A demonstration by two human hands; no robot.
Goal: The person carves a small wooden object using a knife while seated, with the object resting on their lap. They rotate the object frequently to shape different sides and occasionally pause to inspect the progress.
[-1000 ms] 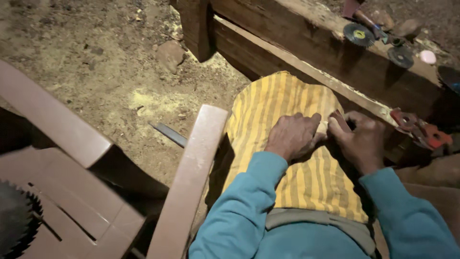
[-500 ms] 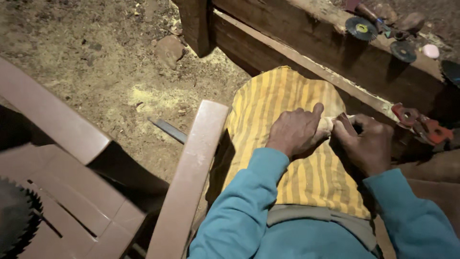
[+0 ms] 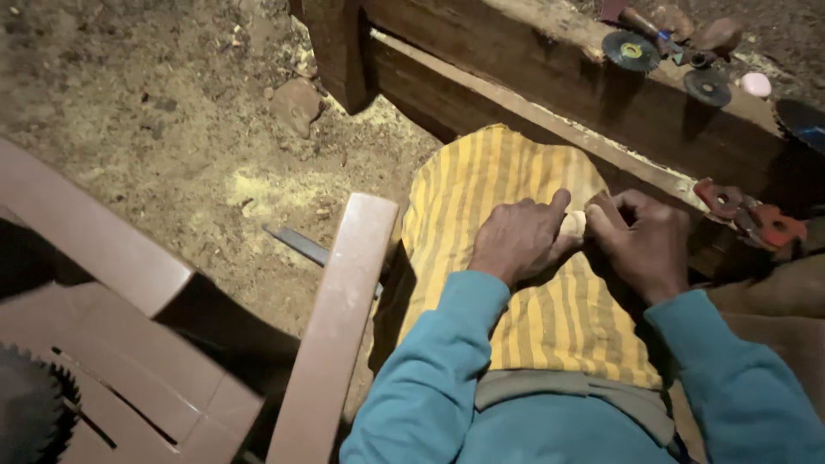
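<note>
My left hand (image 3: 522,238) and my right hand (image 3: 643,243) meet over my lap, both closed around a small pale wooden piece (image 3: 573,225) held between them. Only a short stub of the piece shows between the fingers. The hands rest on a yellow striped cloth (image 3: 498,185) draped over my thighs. Both arms wear teal sleeves (image 3: 430,378).
A brown plastic chair (image 3: 339,318) stands at my left, a toothed saw blade (image 3: 30,412) on its seat. A dark wooden beam (image 3: 533,77) ahead carries grinding discs (image 3: 630,50) and small tools. A red tool (image 3: 756,219) lies at right. A metal blade (image 3: 296,243) and a stone (image 3: 296,103) lie on the sawdust-covered ground.
The hands have drawn closer together and closed more tightly around the small pale piece; the view shifted slightly. The rest stays the same.
</note>
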